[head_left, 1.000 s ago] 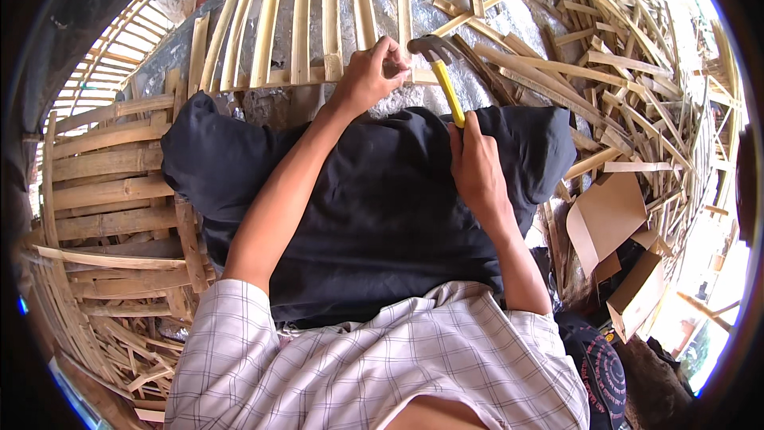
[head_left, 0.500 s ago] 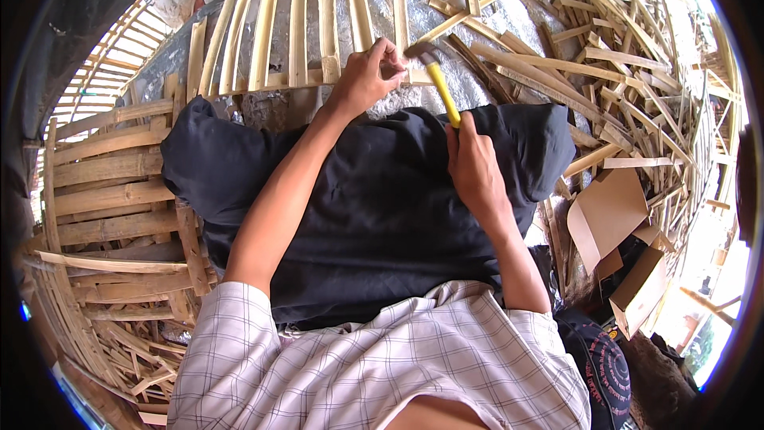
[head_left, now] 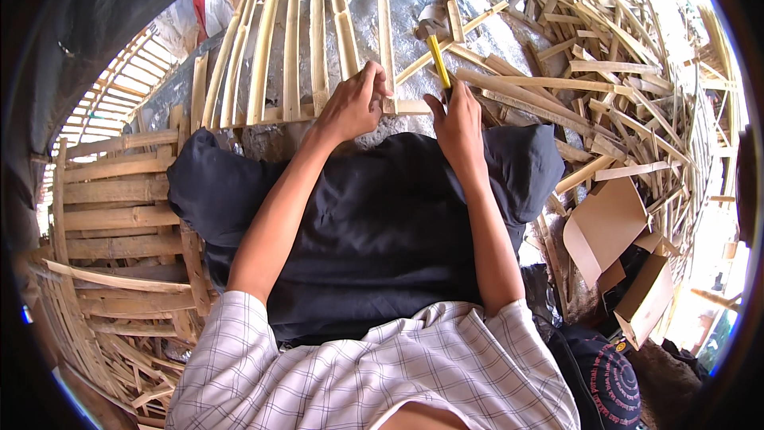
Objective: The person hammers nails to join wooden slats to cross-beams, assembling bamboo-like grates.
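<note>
My right hand [head_left: 460, 121] grips a hammer [head_left: 439, 64] by its yellow handle, with the dark head pointing away from me, raised apart from the slats. My left hand [head_left: 354, 105] is closed, fingers pinched at the near end of a bamboo slat [head_left: 385, 32], where it meets a crosspiece [head_left: 412, 107]. Whatever the pinch holds, if anything, is too small to make out. Several more bamboo slats [head_left: 318, 40] lie side by side to the left, their near ends along the crosspiece.
Loose bamboo strips [head_left: 605, 87] are heaped at the right. An opened cardboard box [head_left: 609, 223] and a dark printed cap [head_left: 609, 374] lie at the lower right. Slatted bamboo panels [head_left: 123, 215] stand at the left. Black cloth [head_left: 382, 223] covers my lap.
The hammer has swung up and away from my left hand, its head now farther off. My left hand stays pinched by the slat end. The whole view has tilted slightly.
</note>
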A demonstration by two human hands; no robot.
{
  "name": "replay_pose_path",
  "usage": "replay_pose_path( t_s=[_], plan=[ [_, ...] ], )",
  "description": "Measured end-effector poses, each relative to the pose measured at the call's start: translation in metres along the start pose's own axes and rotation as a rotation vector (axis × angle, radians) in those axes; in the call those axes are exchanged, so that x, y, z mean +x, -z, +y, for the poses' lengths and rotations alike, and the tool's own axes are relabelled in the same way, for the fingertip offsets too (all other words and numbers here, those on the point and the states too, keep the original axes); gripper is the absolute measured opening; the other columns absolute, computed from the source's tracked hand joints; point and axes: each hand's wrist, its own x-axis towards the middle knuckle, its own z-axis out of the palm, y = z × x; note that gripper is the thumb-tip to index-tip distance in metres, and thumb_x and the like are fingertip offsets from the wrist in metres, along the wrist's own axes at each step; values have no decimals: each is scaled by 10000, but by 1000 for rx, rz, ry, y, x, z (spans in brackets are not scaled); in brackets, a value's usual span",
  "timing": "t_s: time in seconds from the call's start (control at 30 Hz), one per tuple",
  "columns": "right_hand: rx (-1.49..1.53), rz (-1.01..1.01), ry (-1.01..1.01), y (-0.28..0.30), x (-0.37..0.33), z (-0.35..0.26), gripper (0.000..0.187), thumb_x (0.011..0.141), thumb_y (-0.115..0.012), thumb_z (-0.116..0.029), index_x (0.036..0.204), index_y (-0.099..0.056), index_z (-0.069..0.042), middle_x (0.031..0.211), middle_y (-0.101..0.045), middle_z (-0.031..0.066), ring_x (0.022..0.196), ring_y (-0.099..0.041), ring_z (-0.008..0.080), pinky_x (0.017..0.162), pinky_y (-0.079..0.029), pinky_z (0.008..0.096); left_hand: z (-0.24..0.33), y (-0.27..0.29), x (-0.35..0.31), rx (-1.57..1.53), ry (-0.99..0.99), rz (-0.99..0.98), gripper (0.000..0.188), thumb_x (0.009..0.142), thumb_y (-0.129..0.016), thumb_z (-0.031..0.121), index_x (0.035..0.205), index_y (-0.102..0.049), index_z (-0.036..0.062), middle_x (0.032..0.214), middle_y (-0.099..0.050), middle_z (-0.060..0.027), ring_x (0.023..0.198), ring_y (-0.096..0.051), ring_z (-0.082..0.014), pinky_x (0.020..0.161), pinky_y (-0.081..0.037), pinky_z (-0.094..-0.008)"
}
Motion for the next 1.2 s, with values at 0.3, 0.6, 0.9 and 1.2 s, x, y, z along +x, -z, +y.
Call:
replay_pose_path(
  t_s=[0.3,0.6,0.9,1.2],
  plan=[
    [94,-87,-159,-39,0,50,407,765,-820,-104,924,-460,2,887,-556,219,898,-530,447,781,-437,505,-31,13,71,335,127,-52,151,897,-626,77,1038,-592,39,1085,-579,-108,885,-649,-185,748,-572,-331],
    [199,-71,-178,-45,2,48,427,705,-861,-97,853,-474,6,816,-560,215,831,-527,443,744,-431,511,-117,4,93,729,524,1,796,851,-673,259,1492,-320,-53,1504,-298,-389,1356,-396,-497,1164,-286,-604],
    [238,-61,-170,-40,6,49,415,694,-858,-75,790,-471,41,759,-559,245,717,-535,458,637,-412,520,-115,-2,92,507,421,190,679,719,-698,171,1352,-543,-21,1253,-574,-219,1228,-456,-309,1094,-324,-517],
    [258,-141,-229,-44,4,52,396,728,-830,-90,874,-486,41,839,-561,263,821,-535,473,734,-444,527,-119,-11,94,601,307,232,637,775,-732,281,1344,-581,39,1258,-622,-129,1230,-458,-284,1068,-347,-463]
  ],
)
